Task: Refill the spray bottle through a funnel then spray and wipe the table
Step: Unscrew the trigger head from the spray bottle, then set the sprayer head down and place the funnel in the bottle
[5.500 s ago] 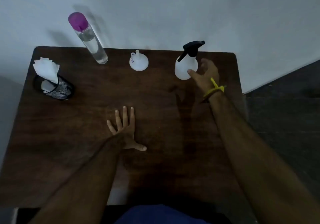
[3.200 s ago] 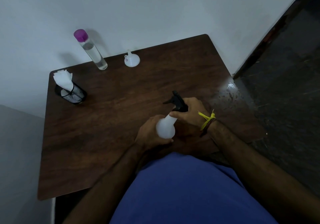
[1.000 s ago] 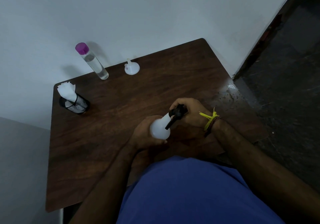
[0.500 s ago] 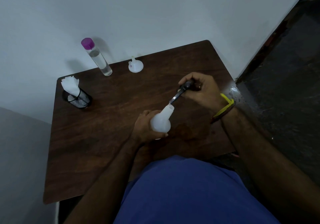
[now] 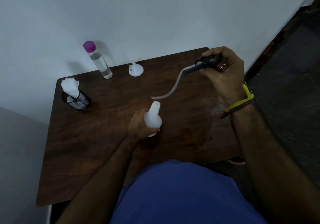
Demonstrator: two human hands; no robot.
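My left hand (image 5: 138, 126) grips the white spray bottle (image 5: 153, 117) near the middle of the dark wooden table (image 5: 107, 137); the bottle's neck is uncapped. My right hand (image 5: 225, 74) holds the black spray head (image 5: 206, 63) up over the table's far right corner. Its pale dip tube (image 5: 171, 92) curves down, its tip just above and clear of the bottle's mouth. A small white funnel (image 5: 136, 68) sits upside down at the back edge. Left of it stands a tall clear bottle with a purple cap (image 5: 97, 59), holding clear liquid.
A black mesh cup with white tissues (image 5: 75, 95) stands at the back left corner. A white wall runs behind the table. Dark floor lies to the right. My blue shirt covers the table's near edge.
My right hand has unscrewed the spray head and lifted it up and to the right, drawing the dip tube fully out of the bottle. My left hand keeps the bottle in place.
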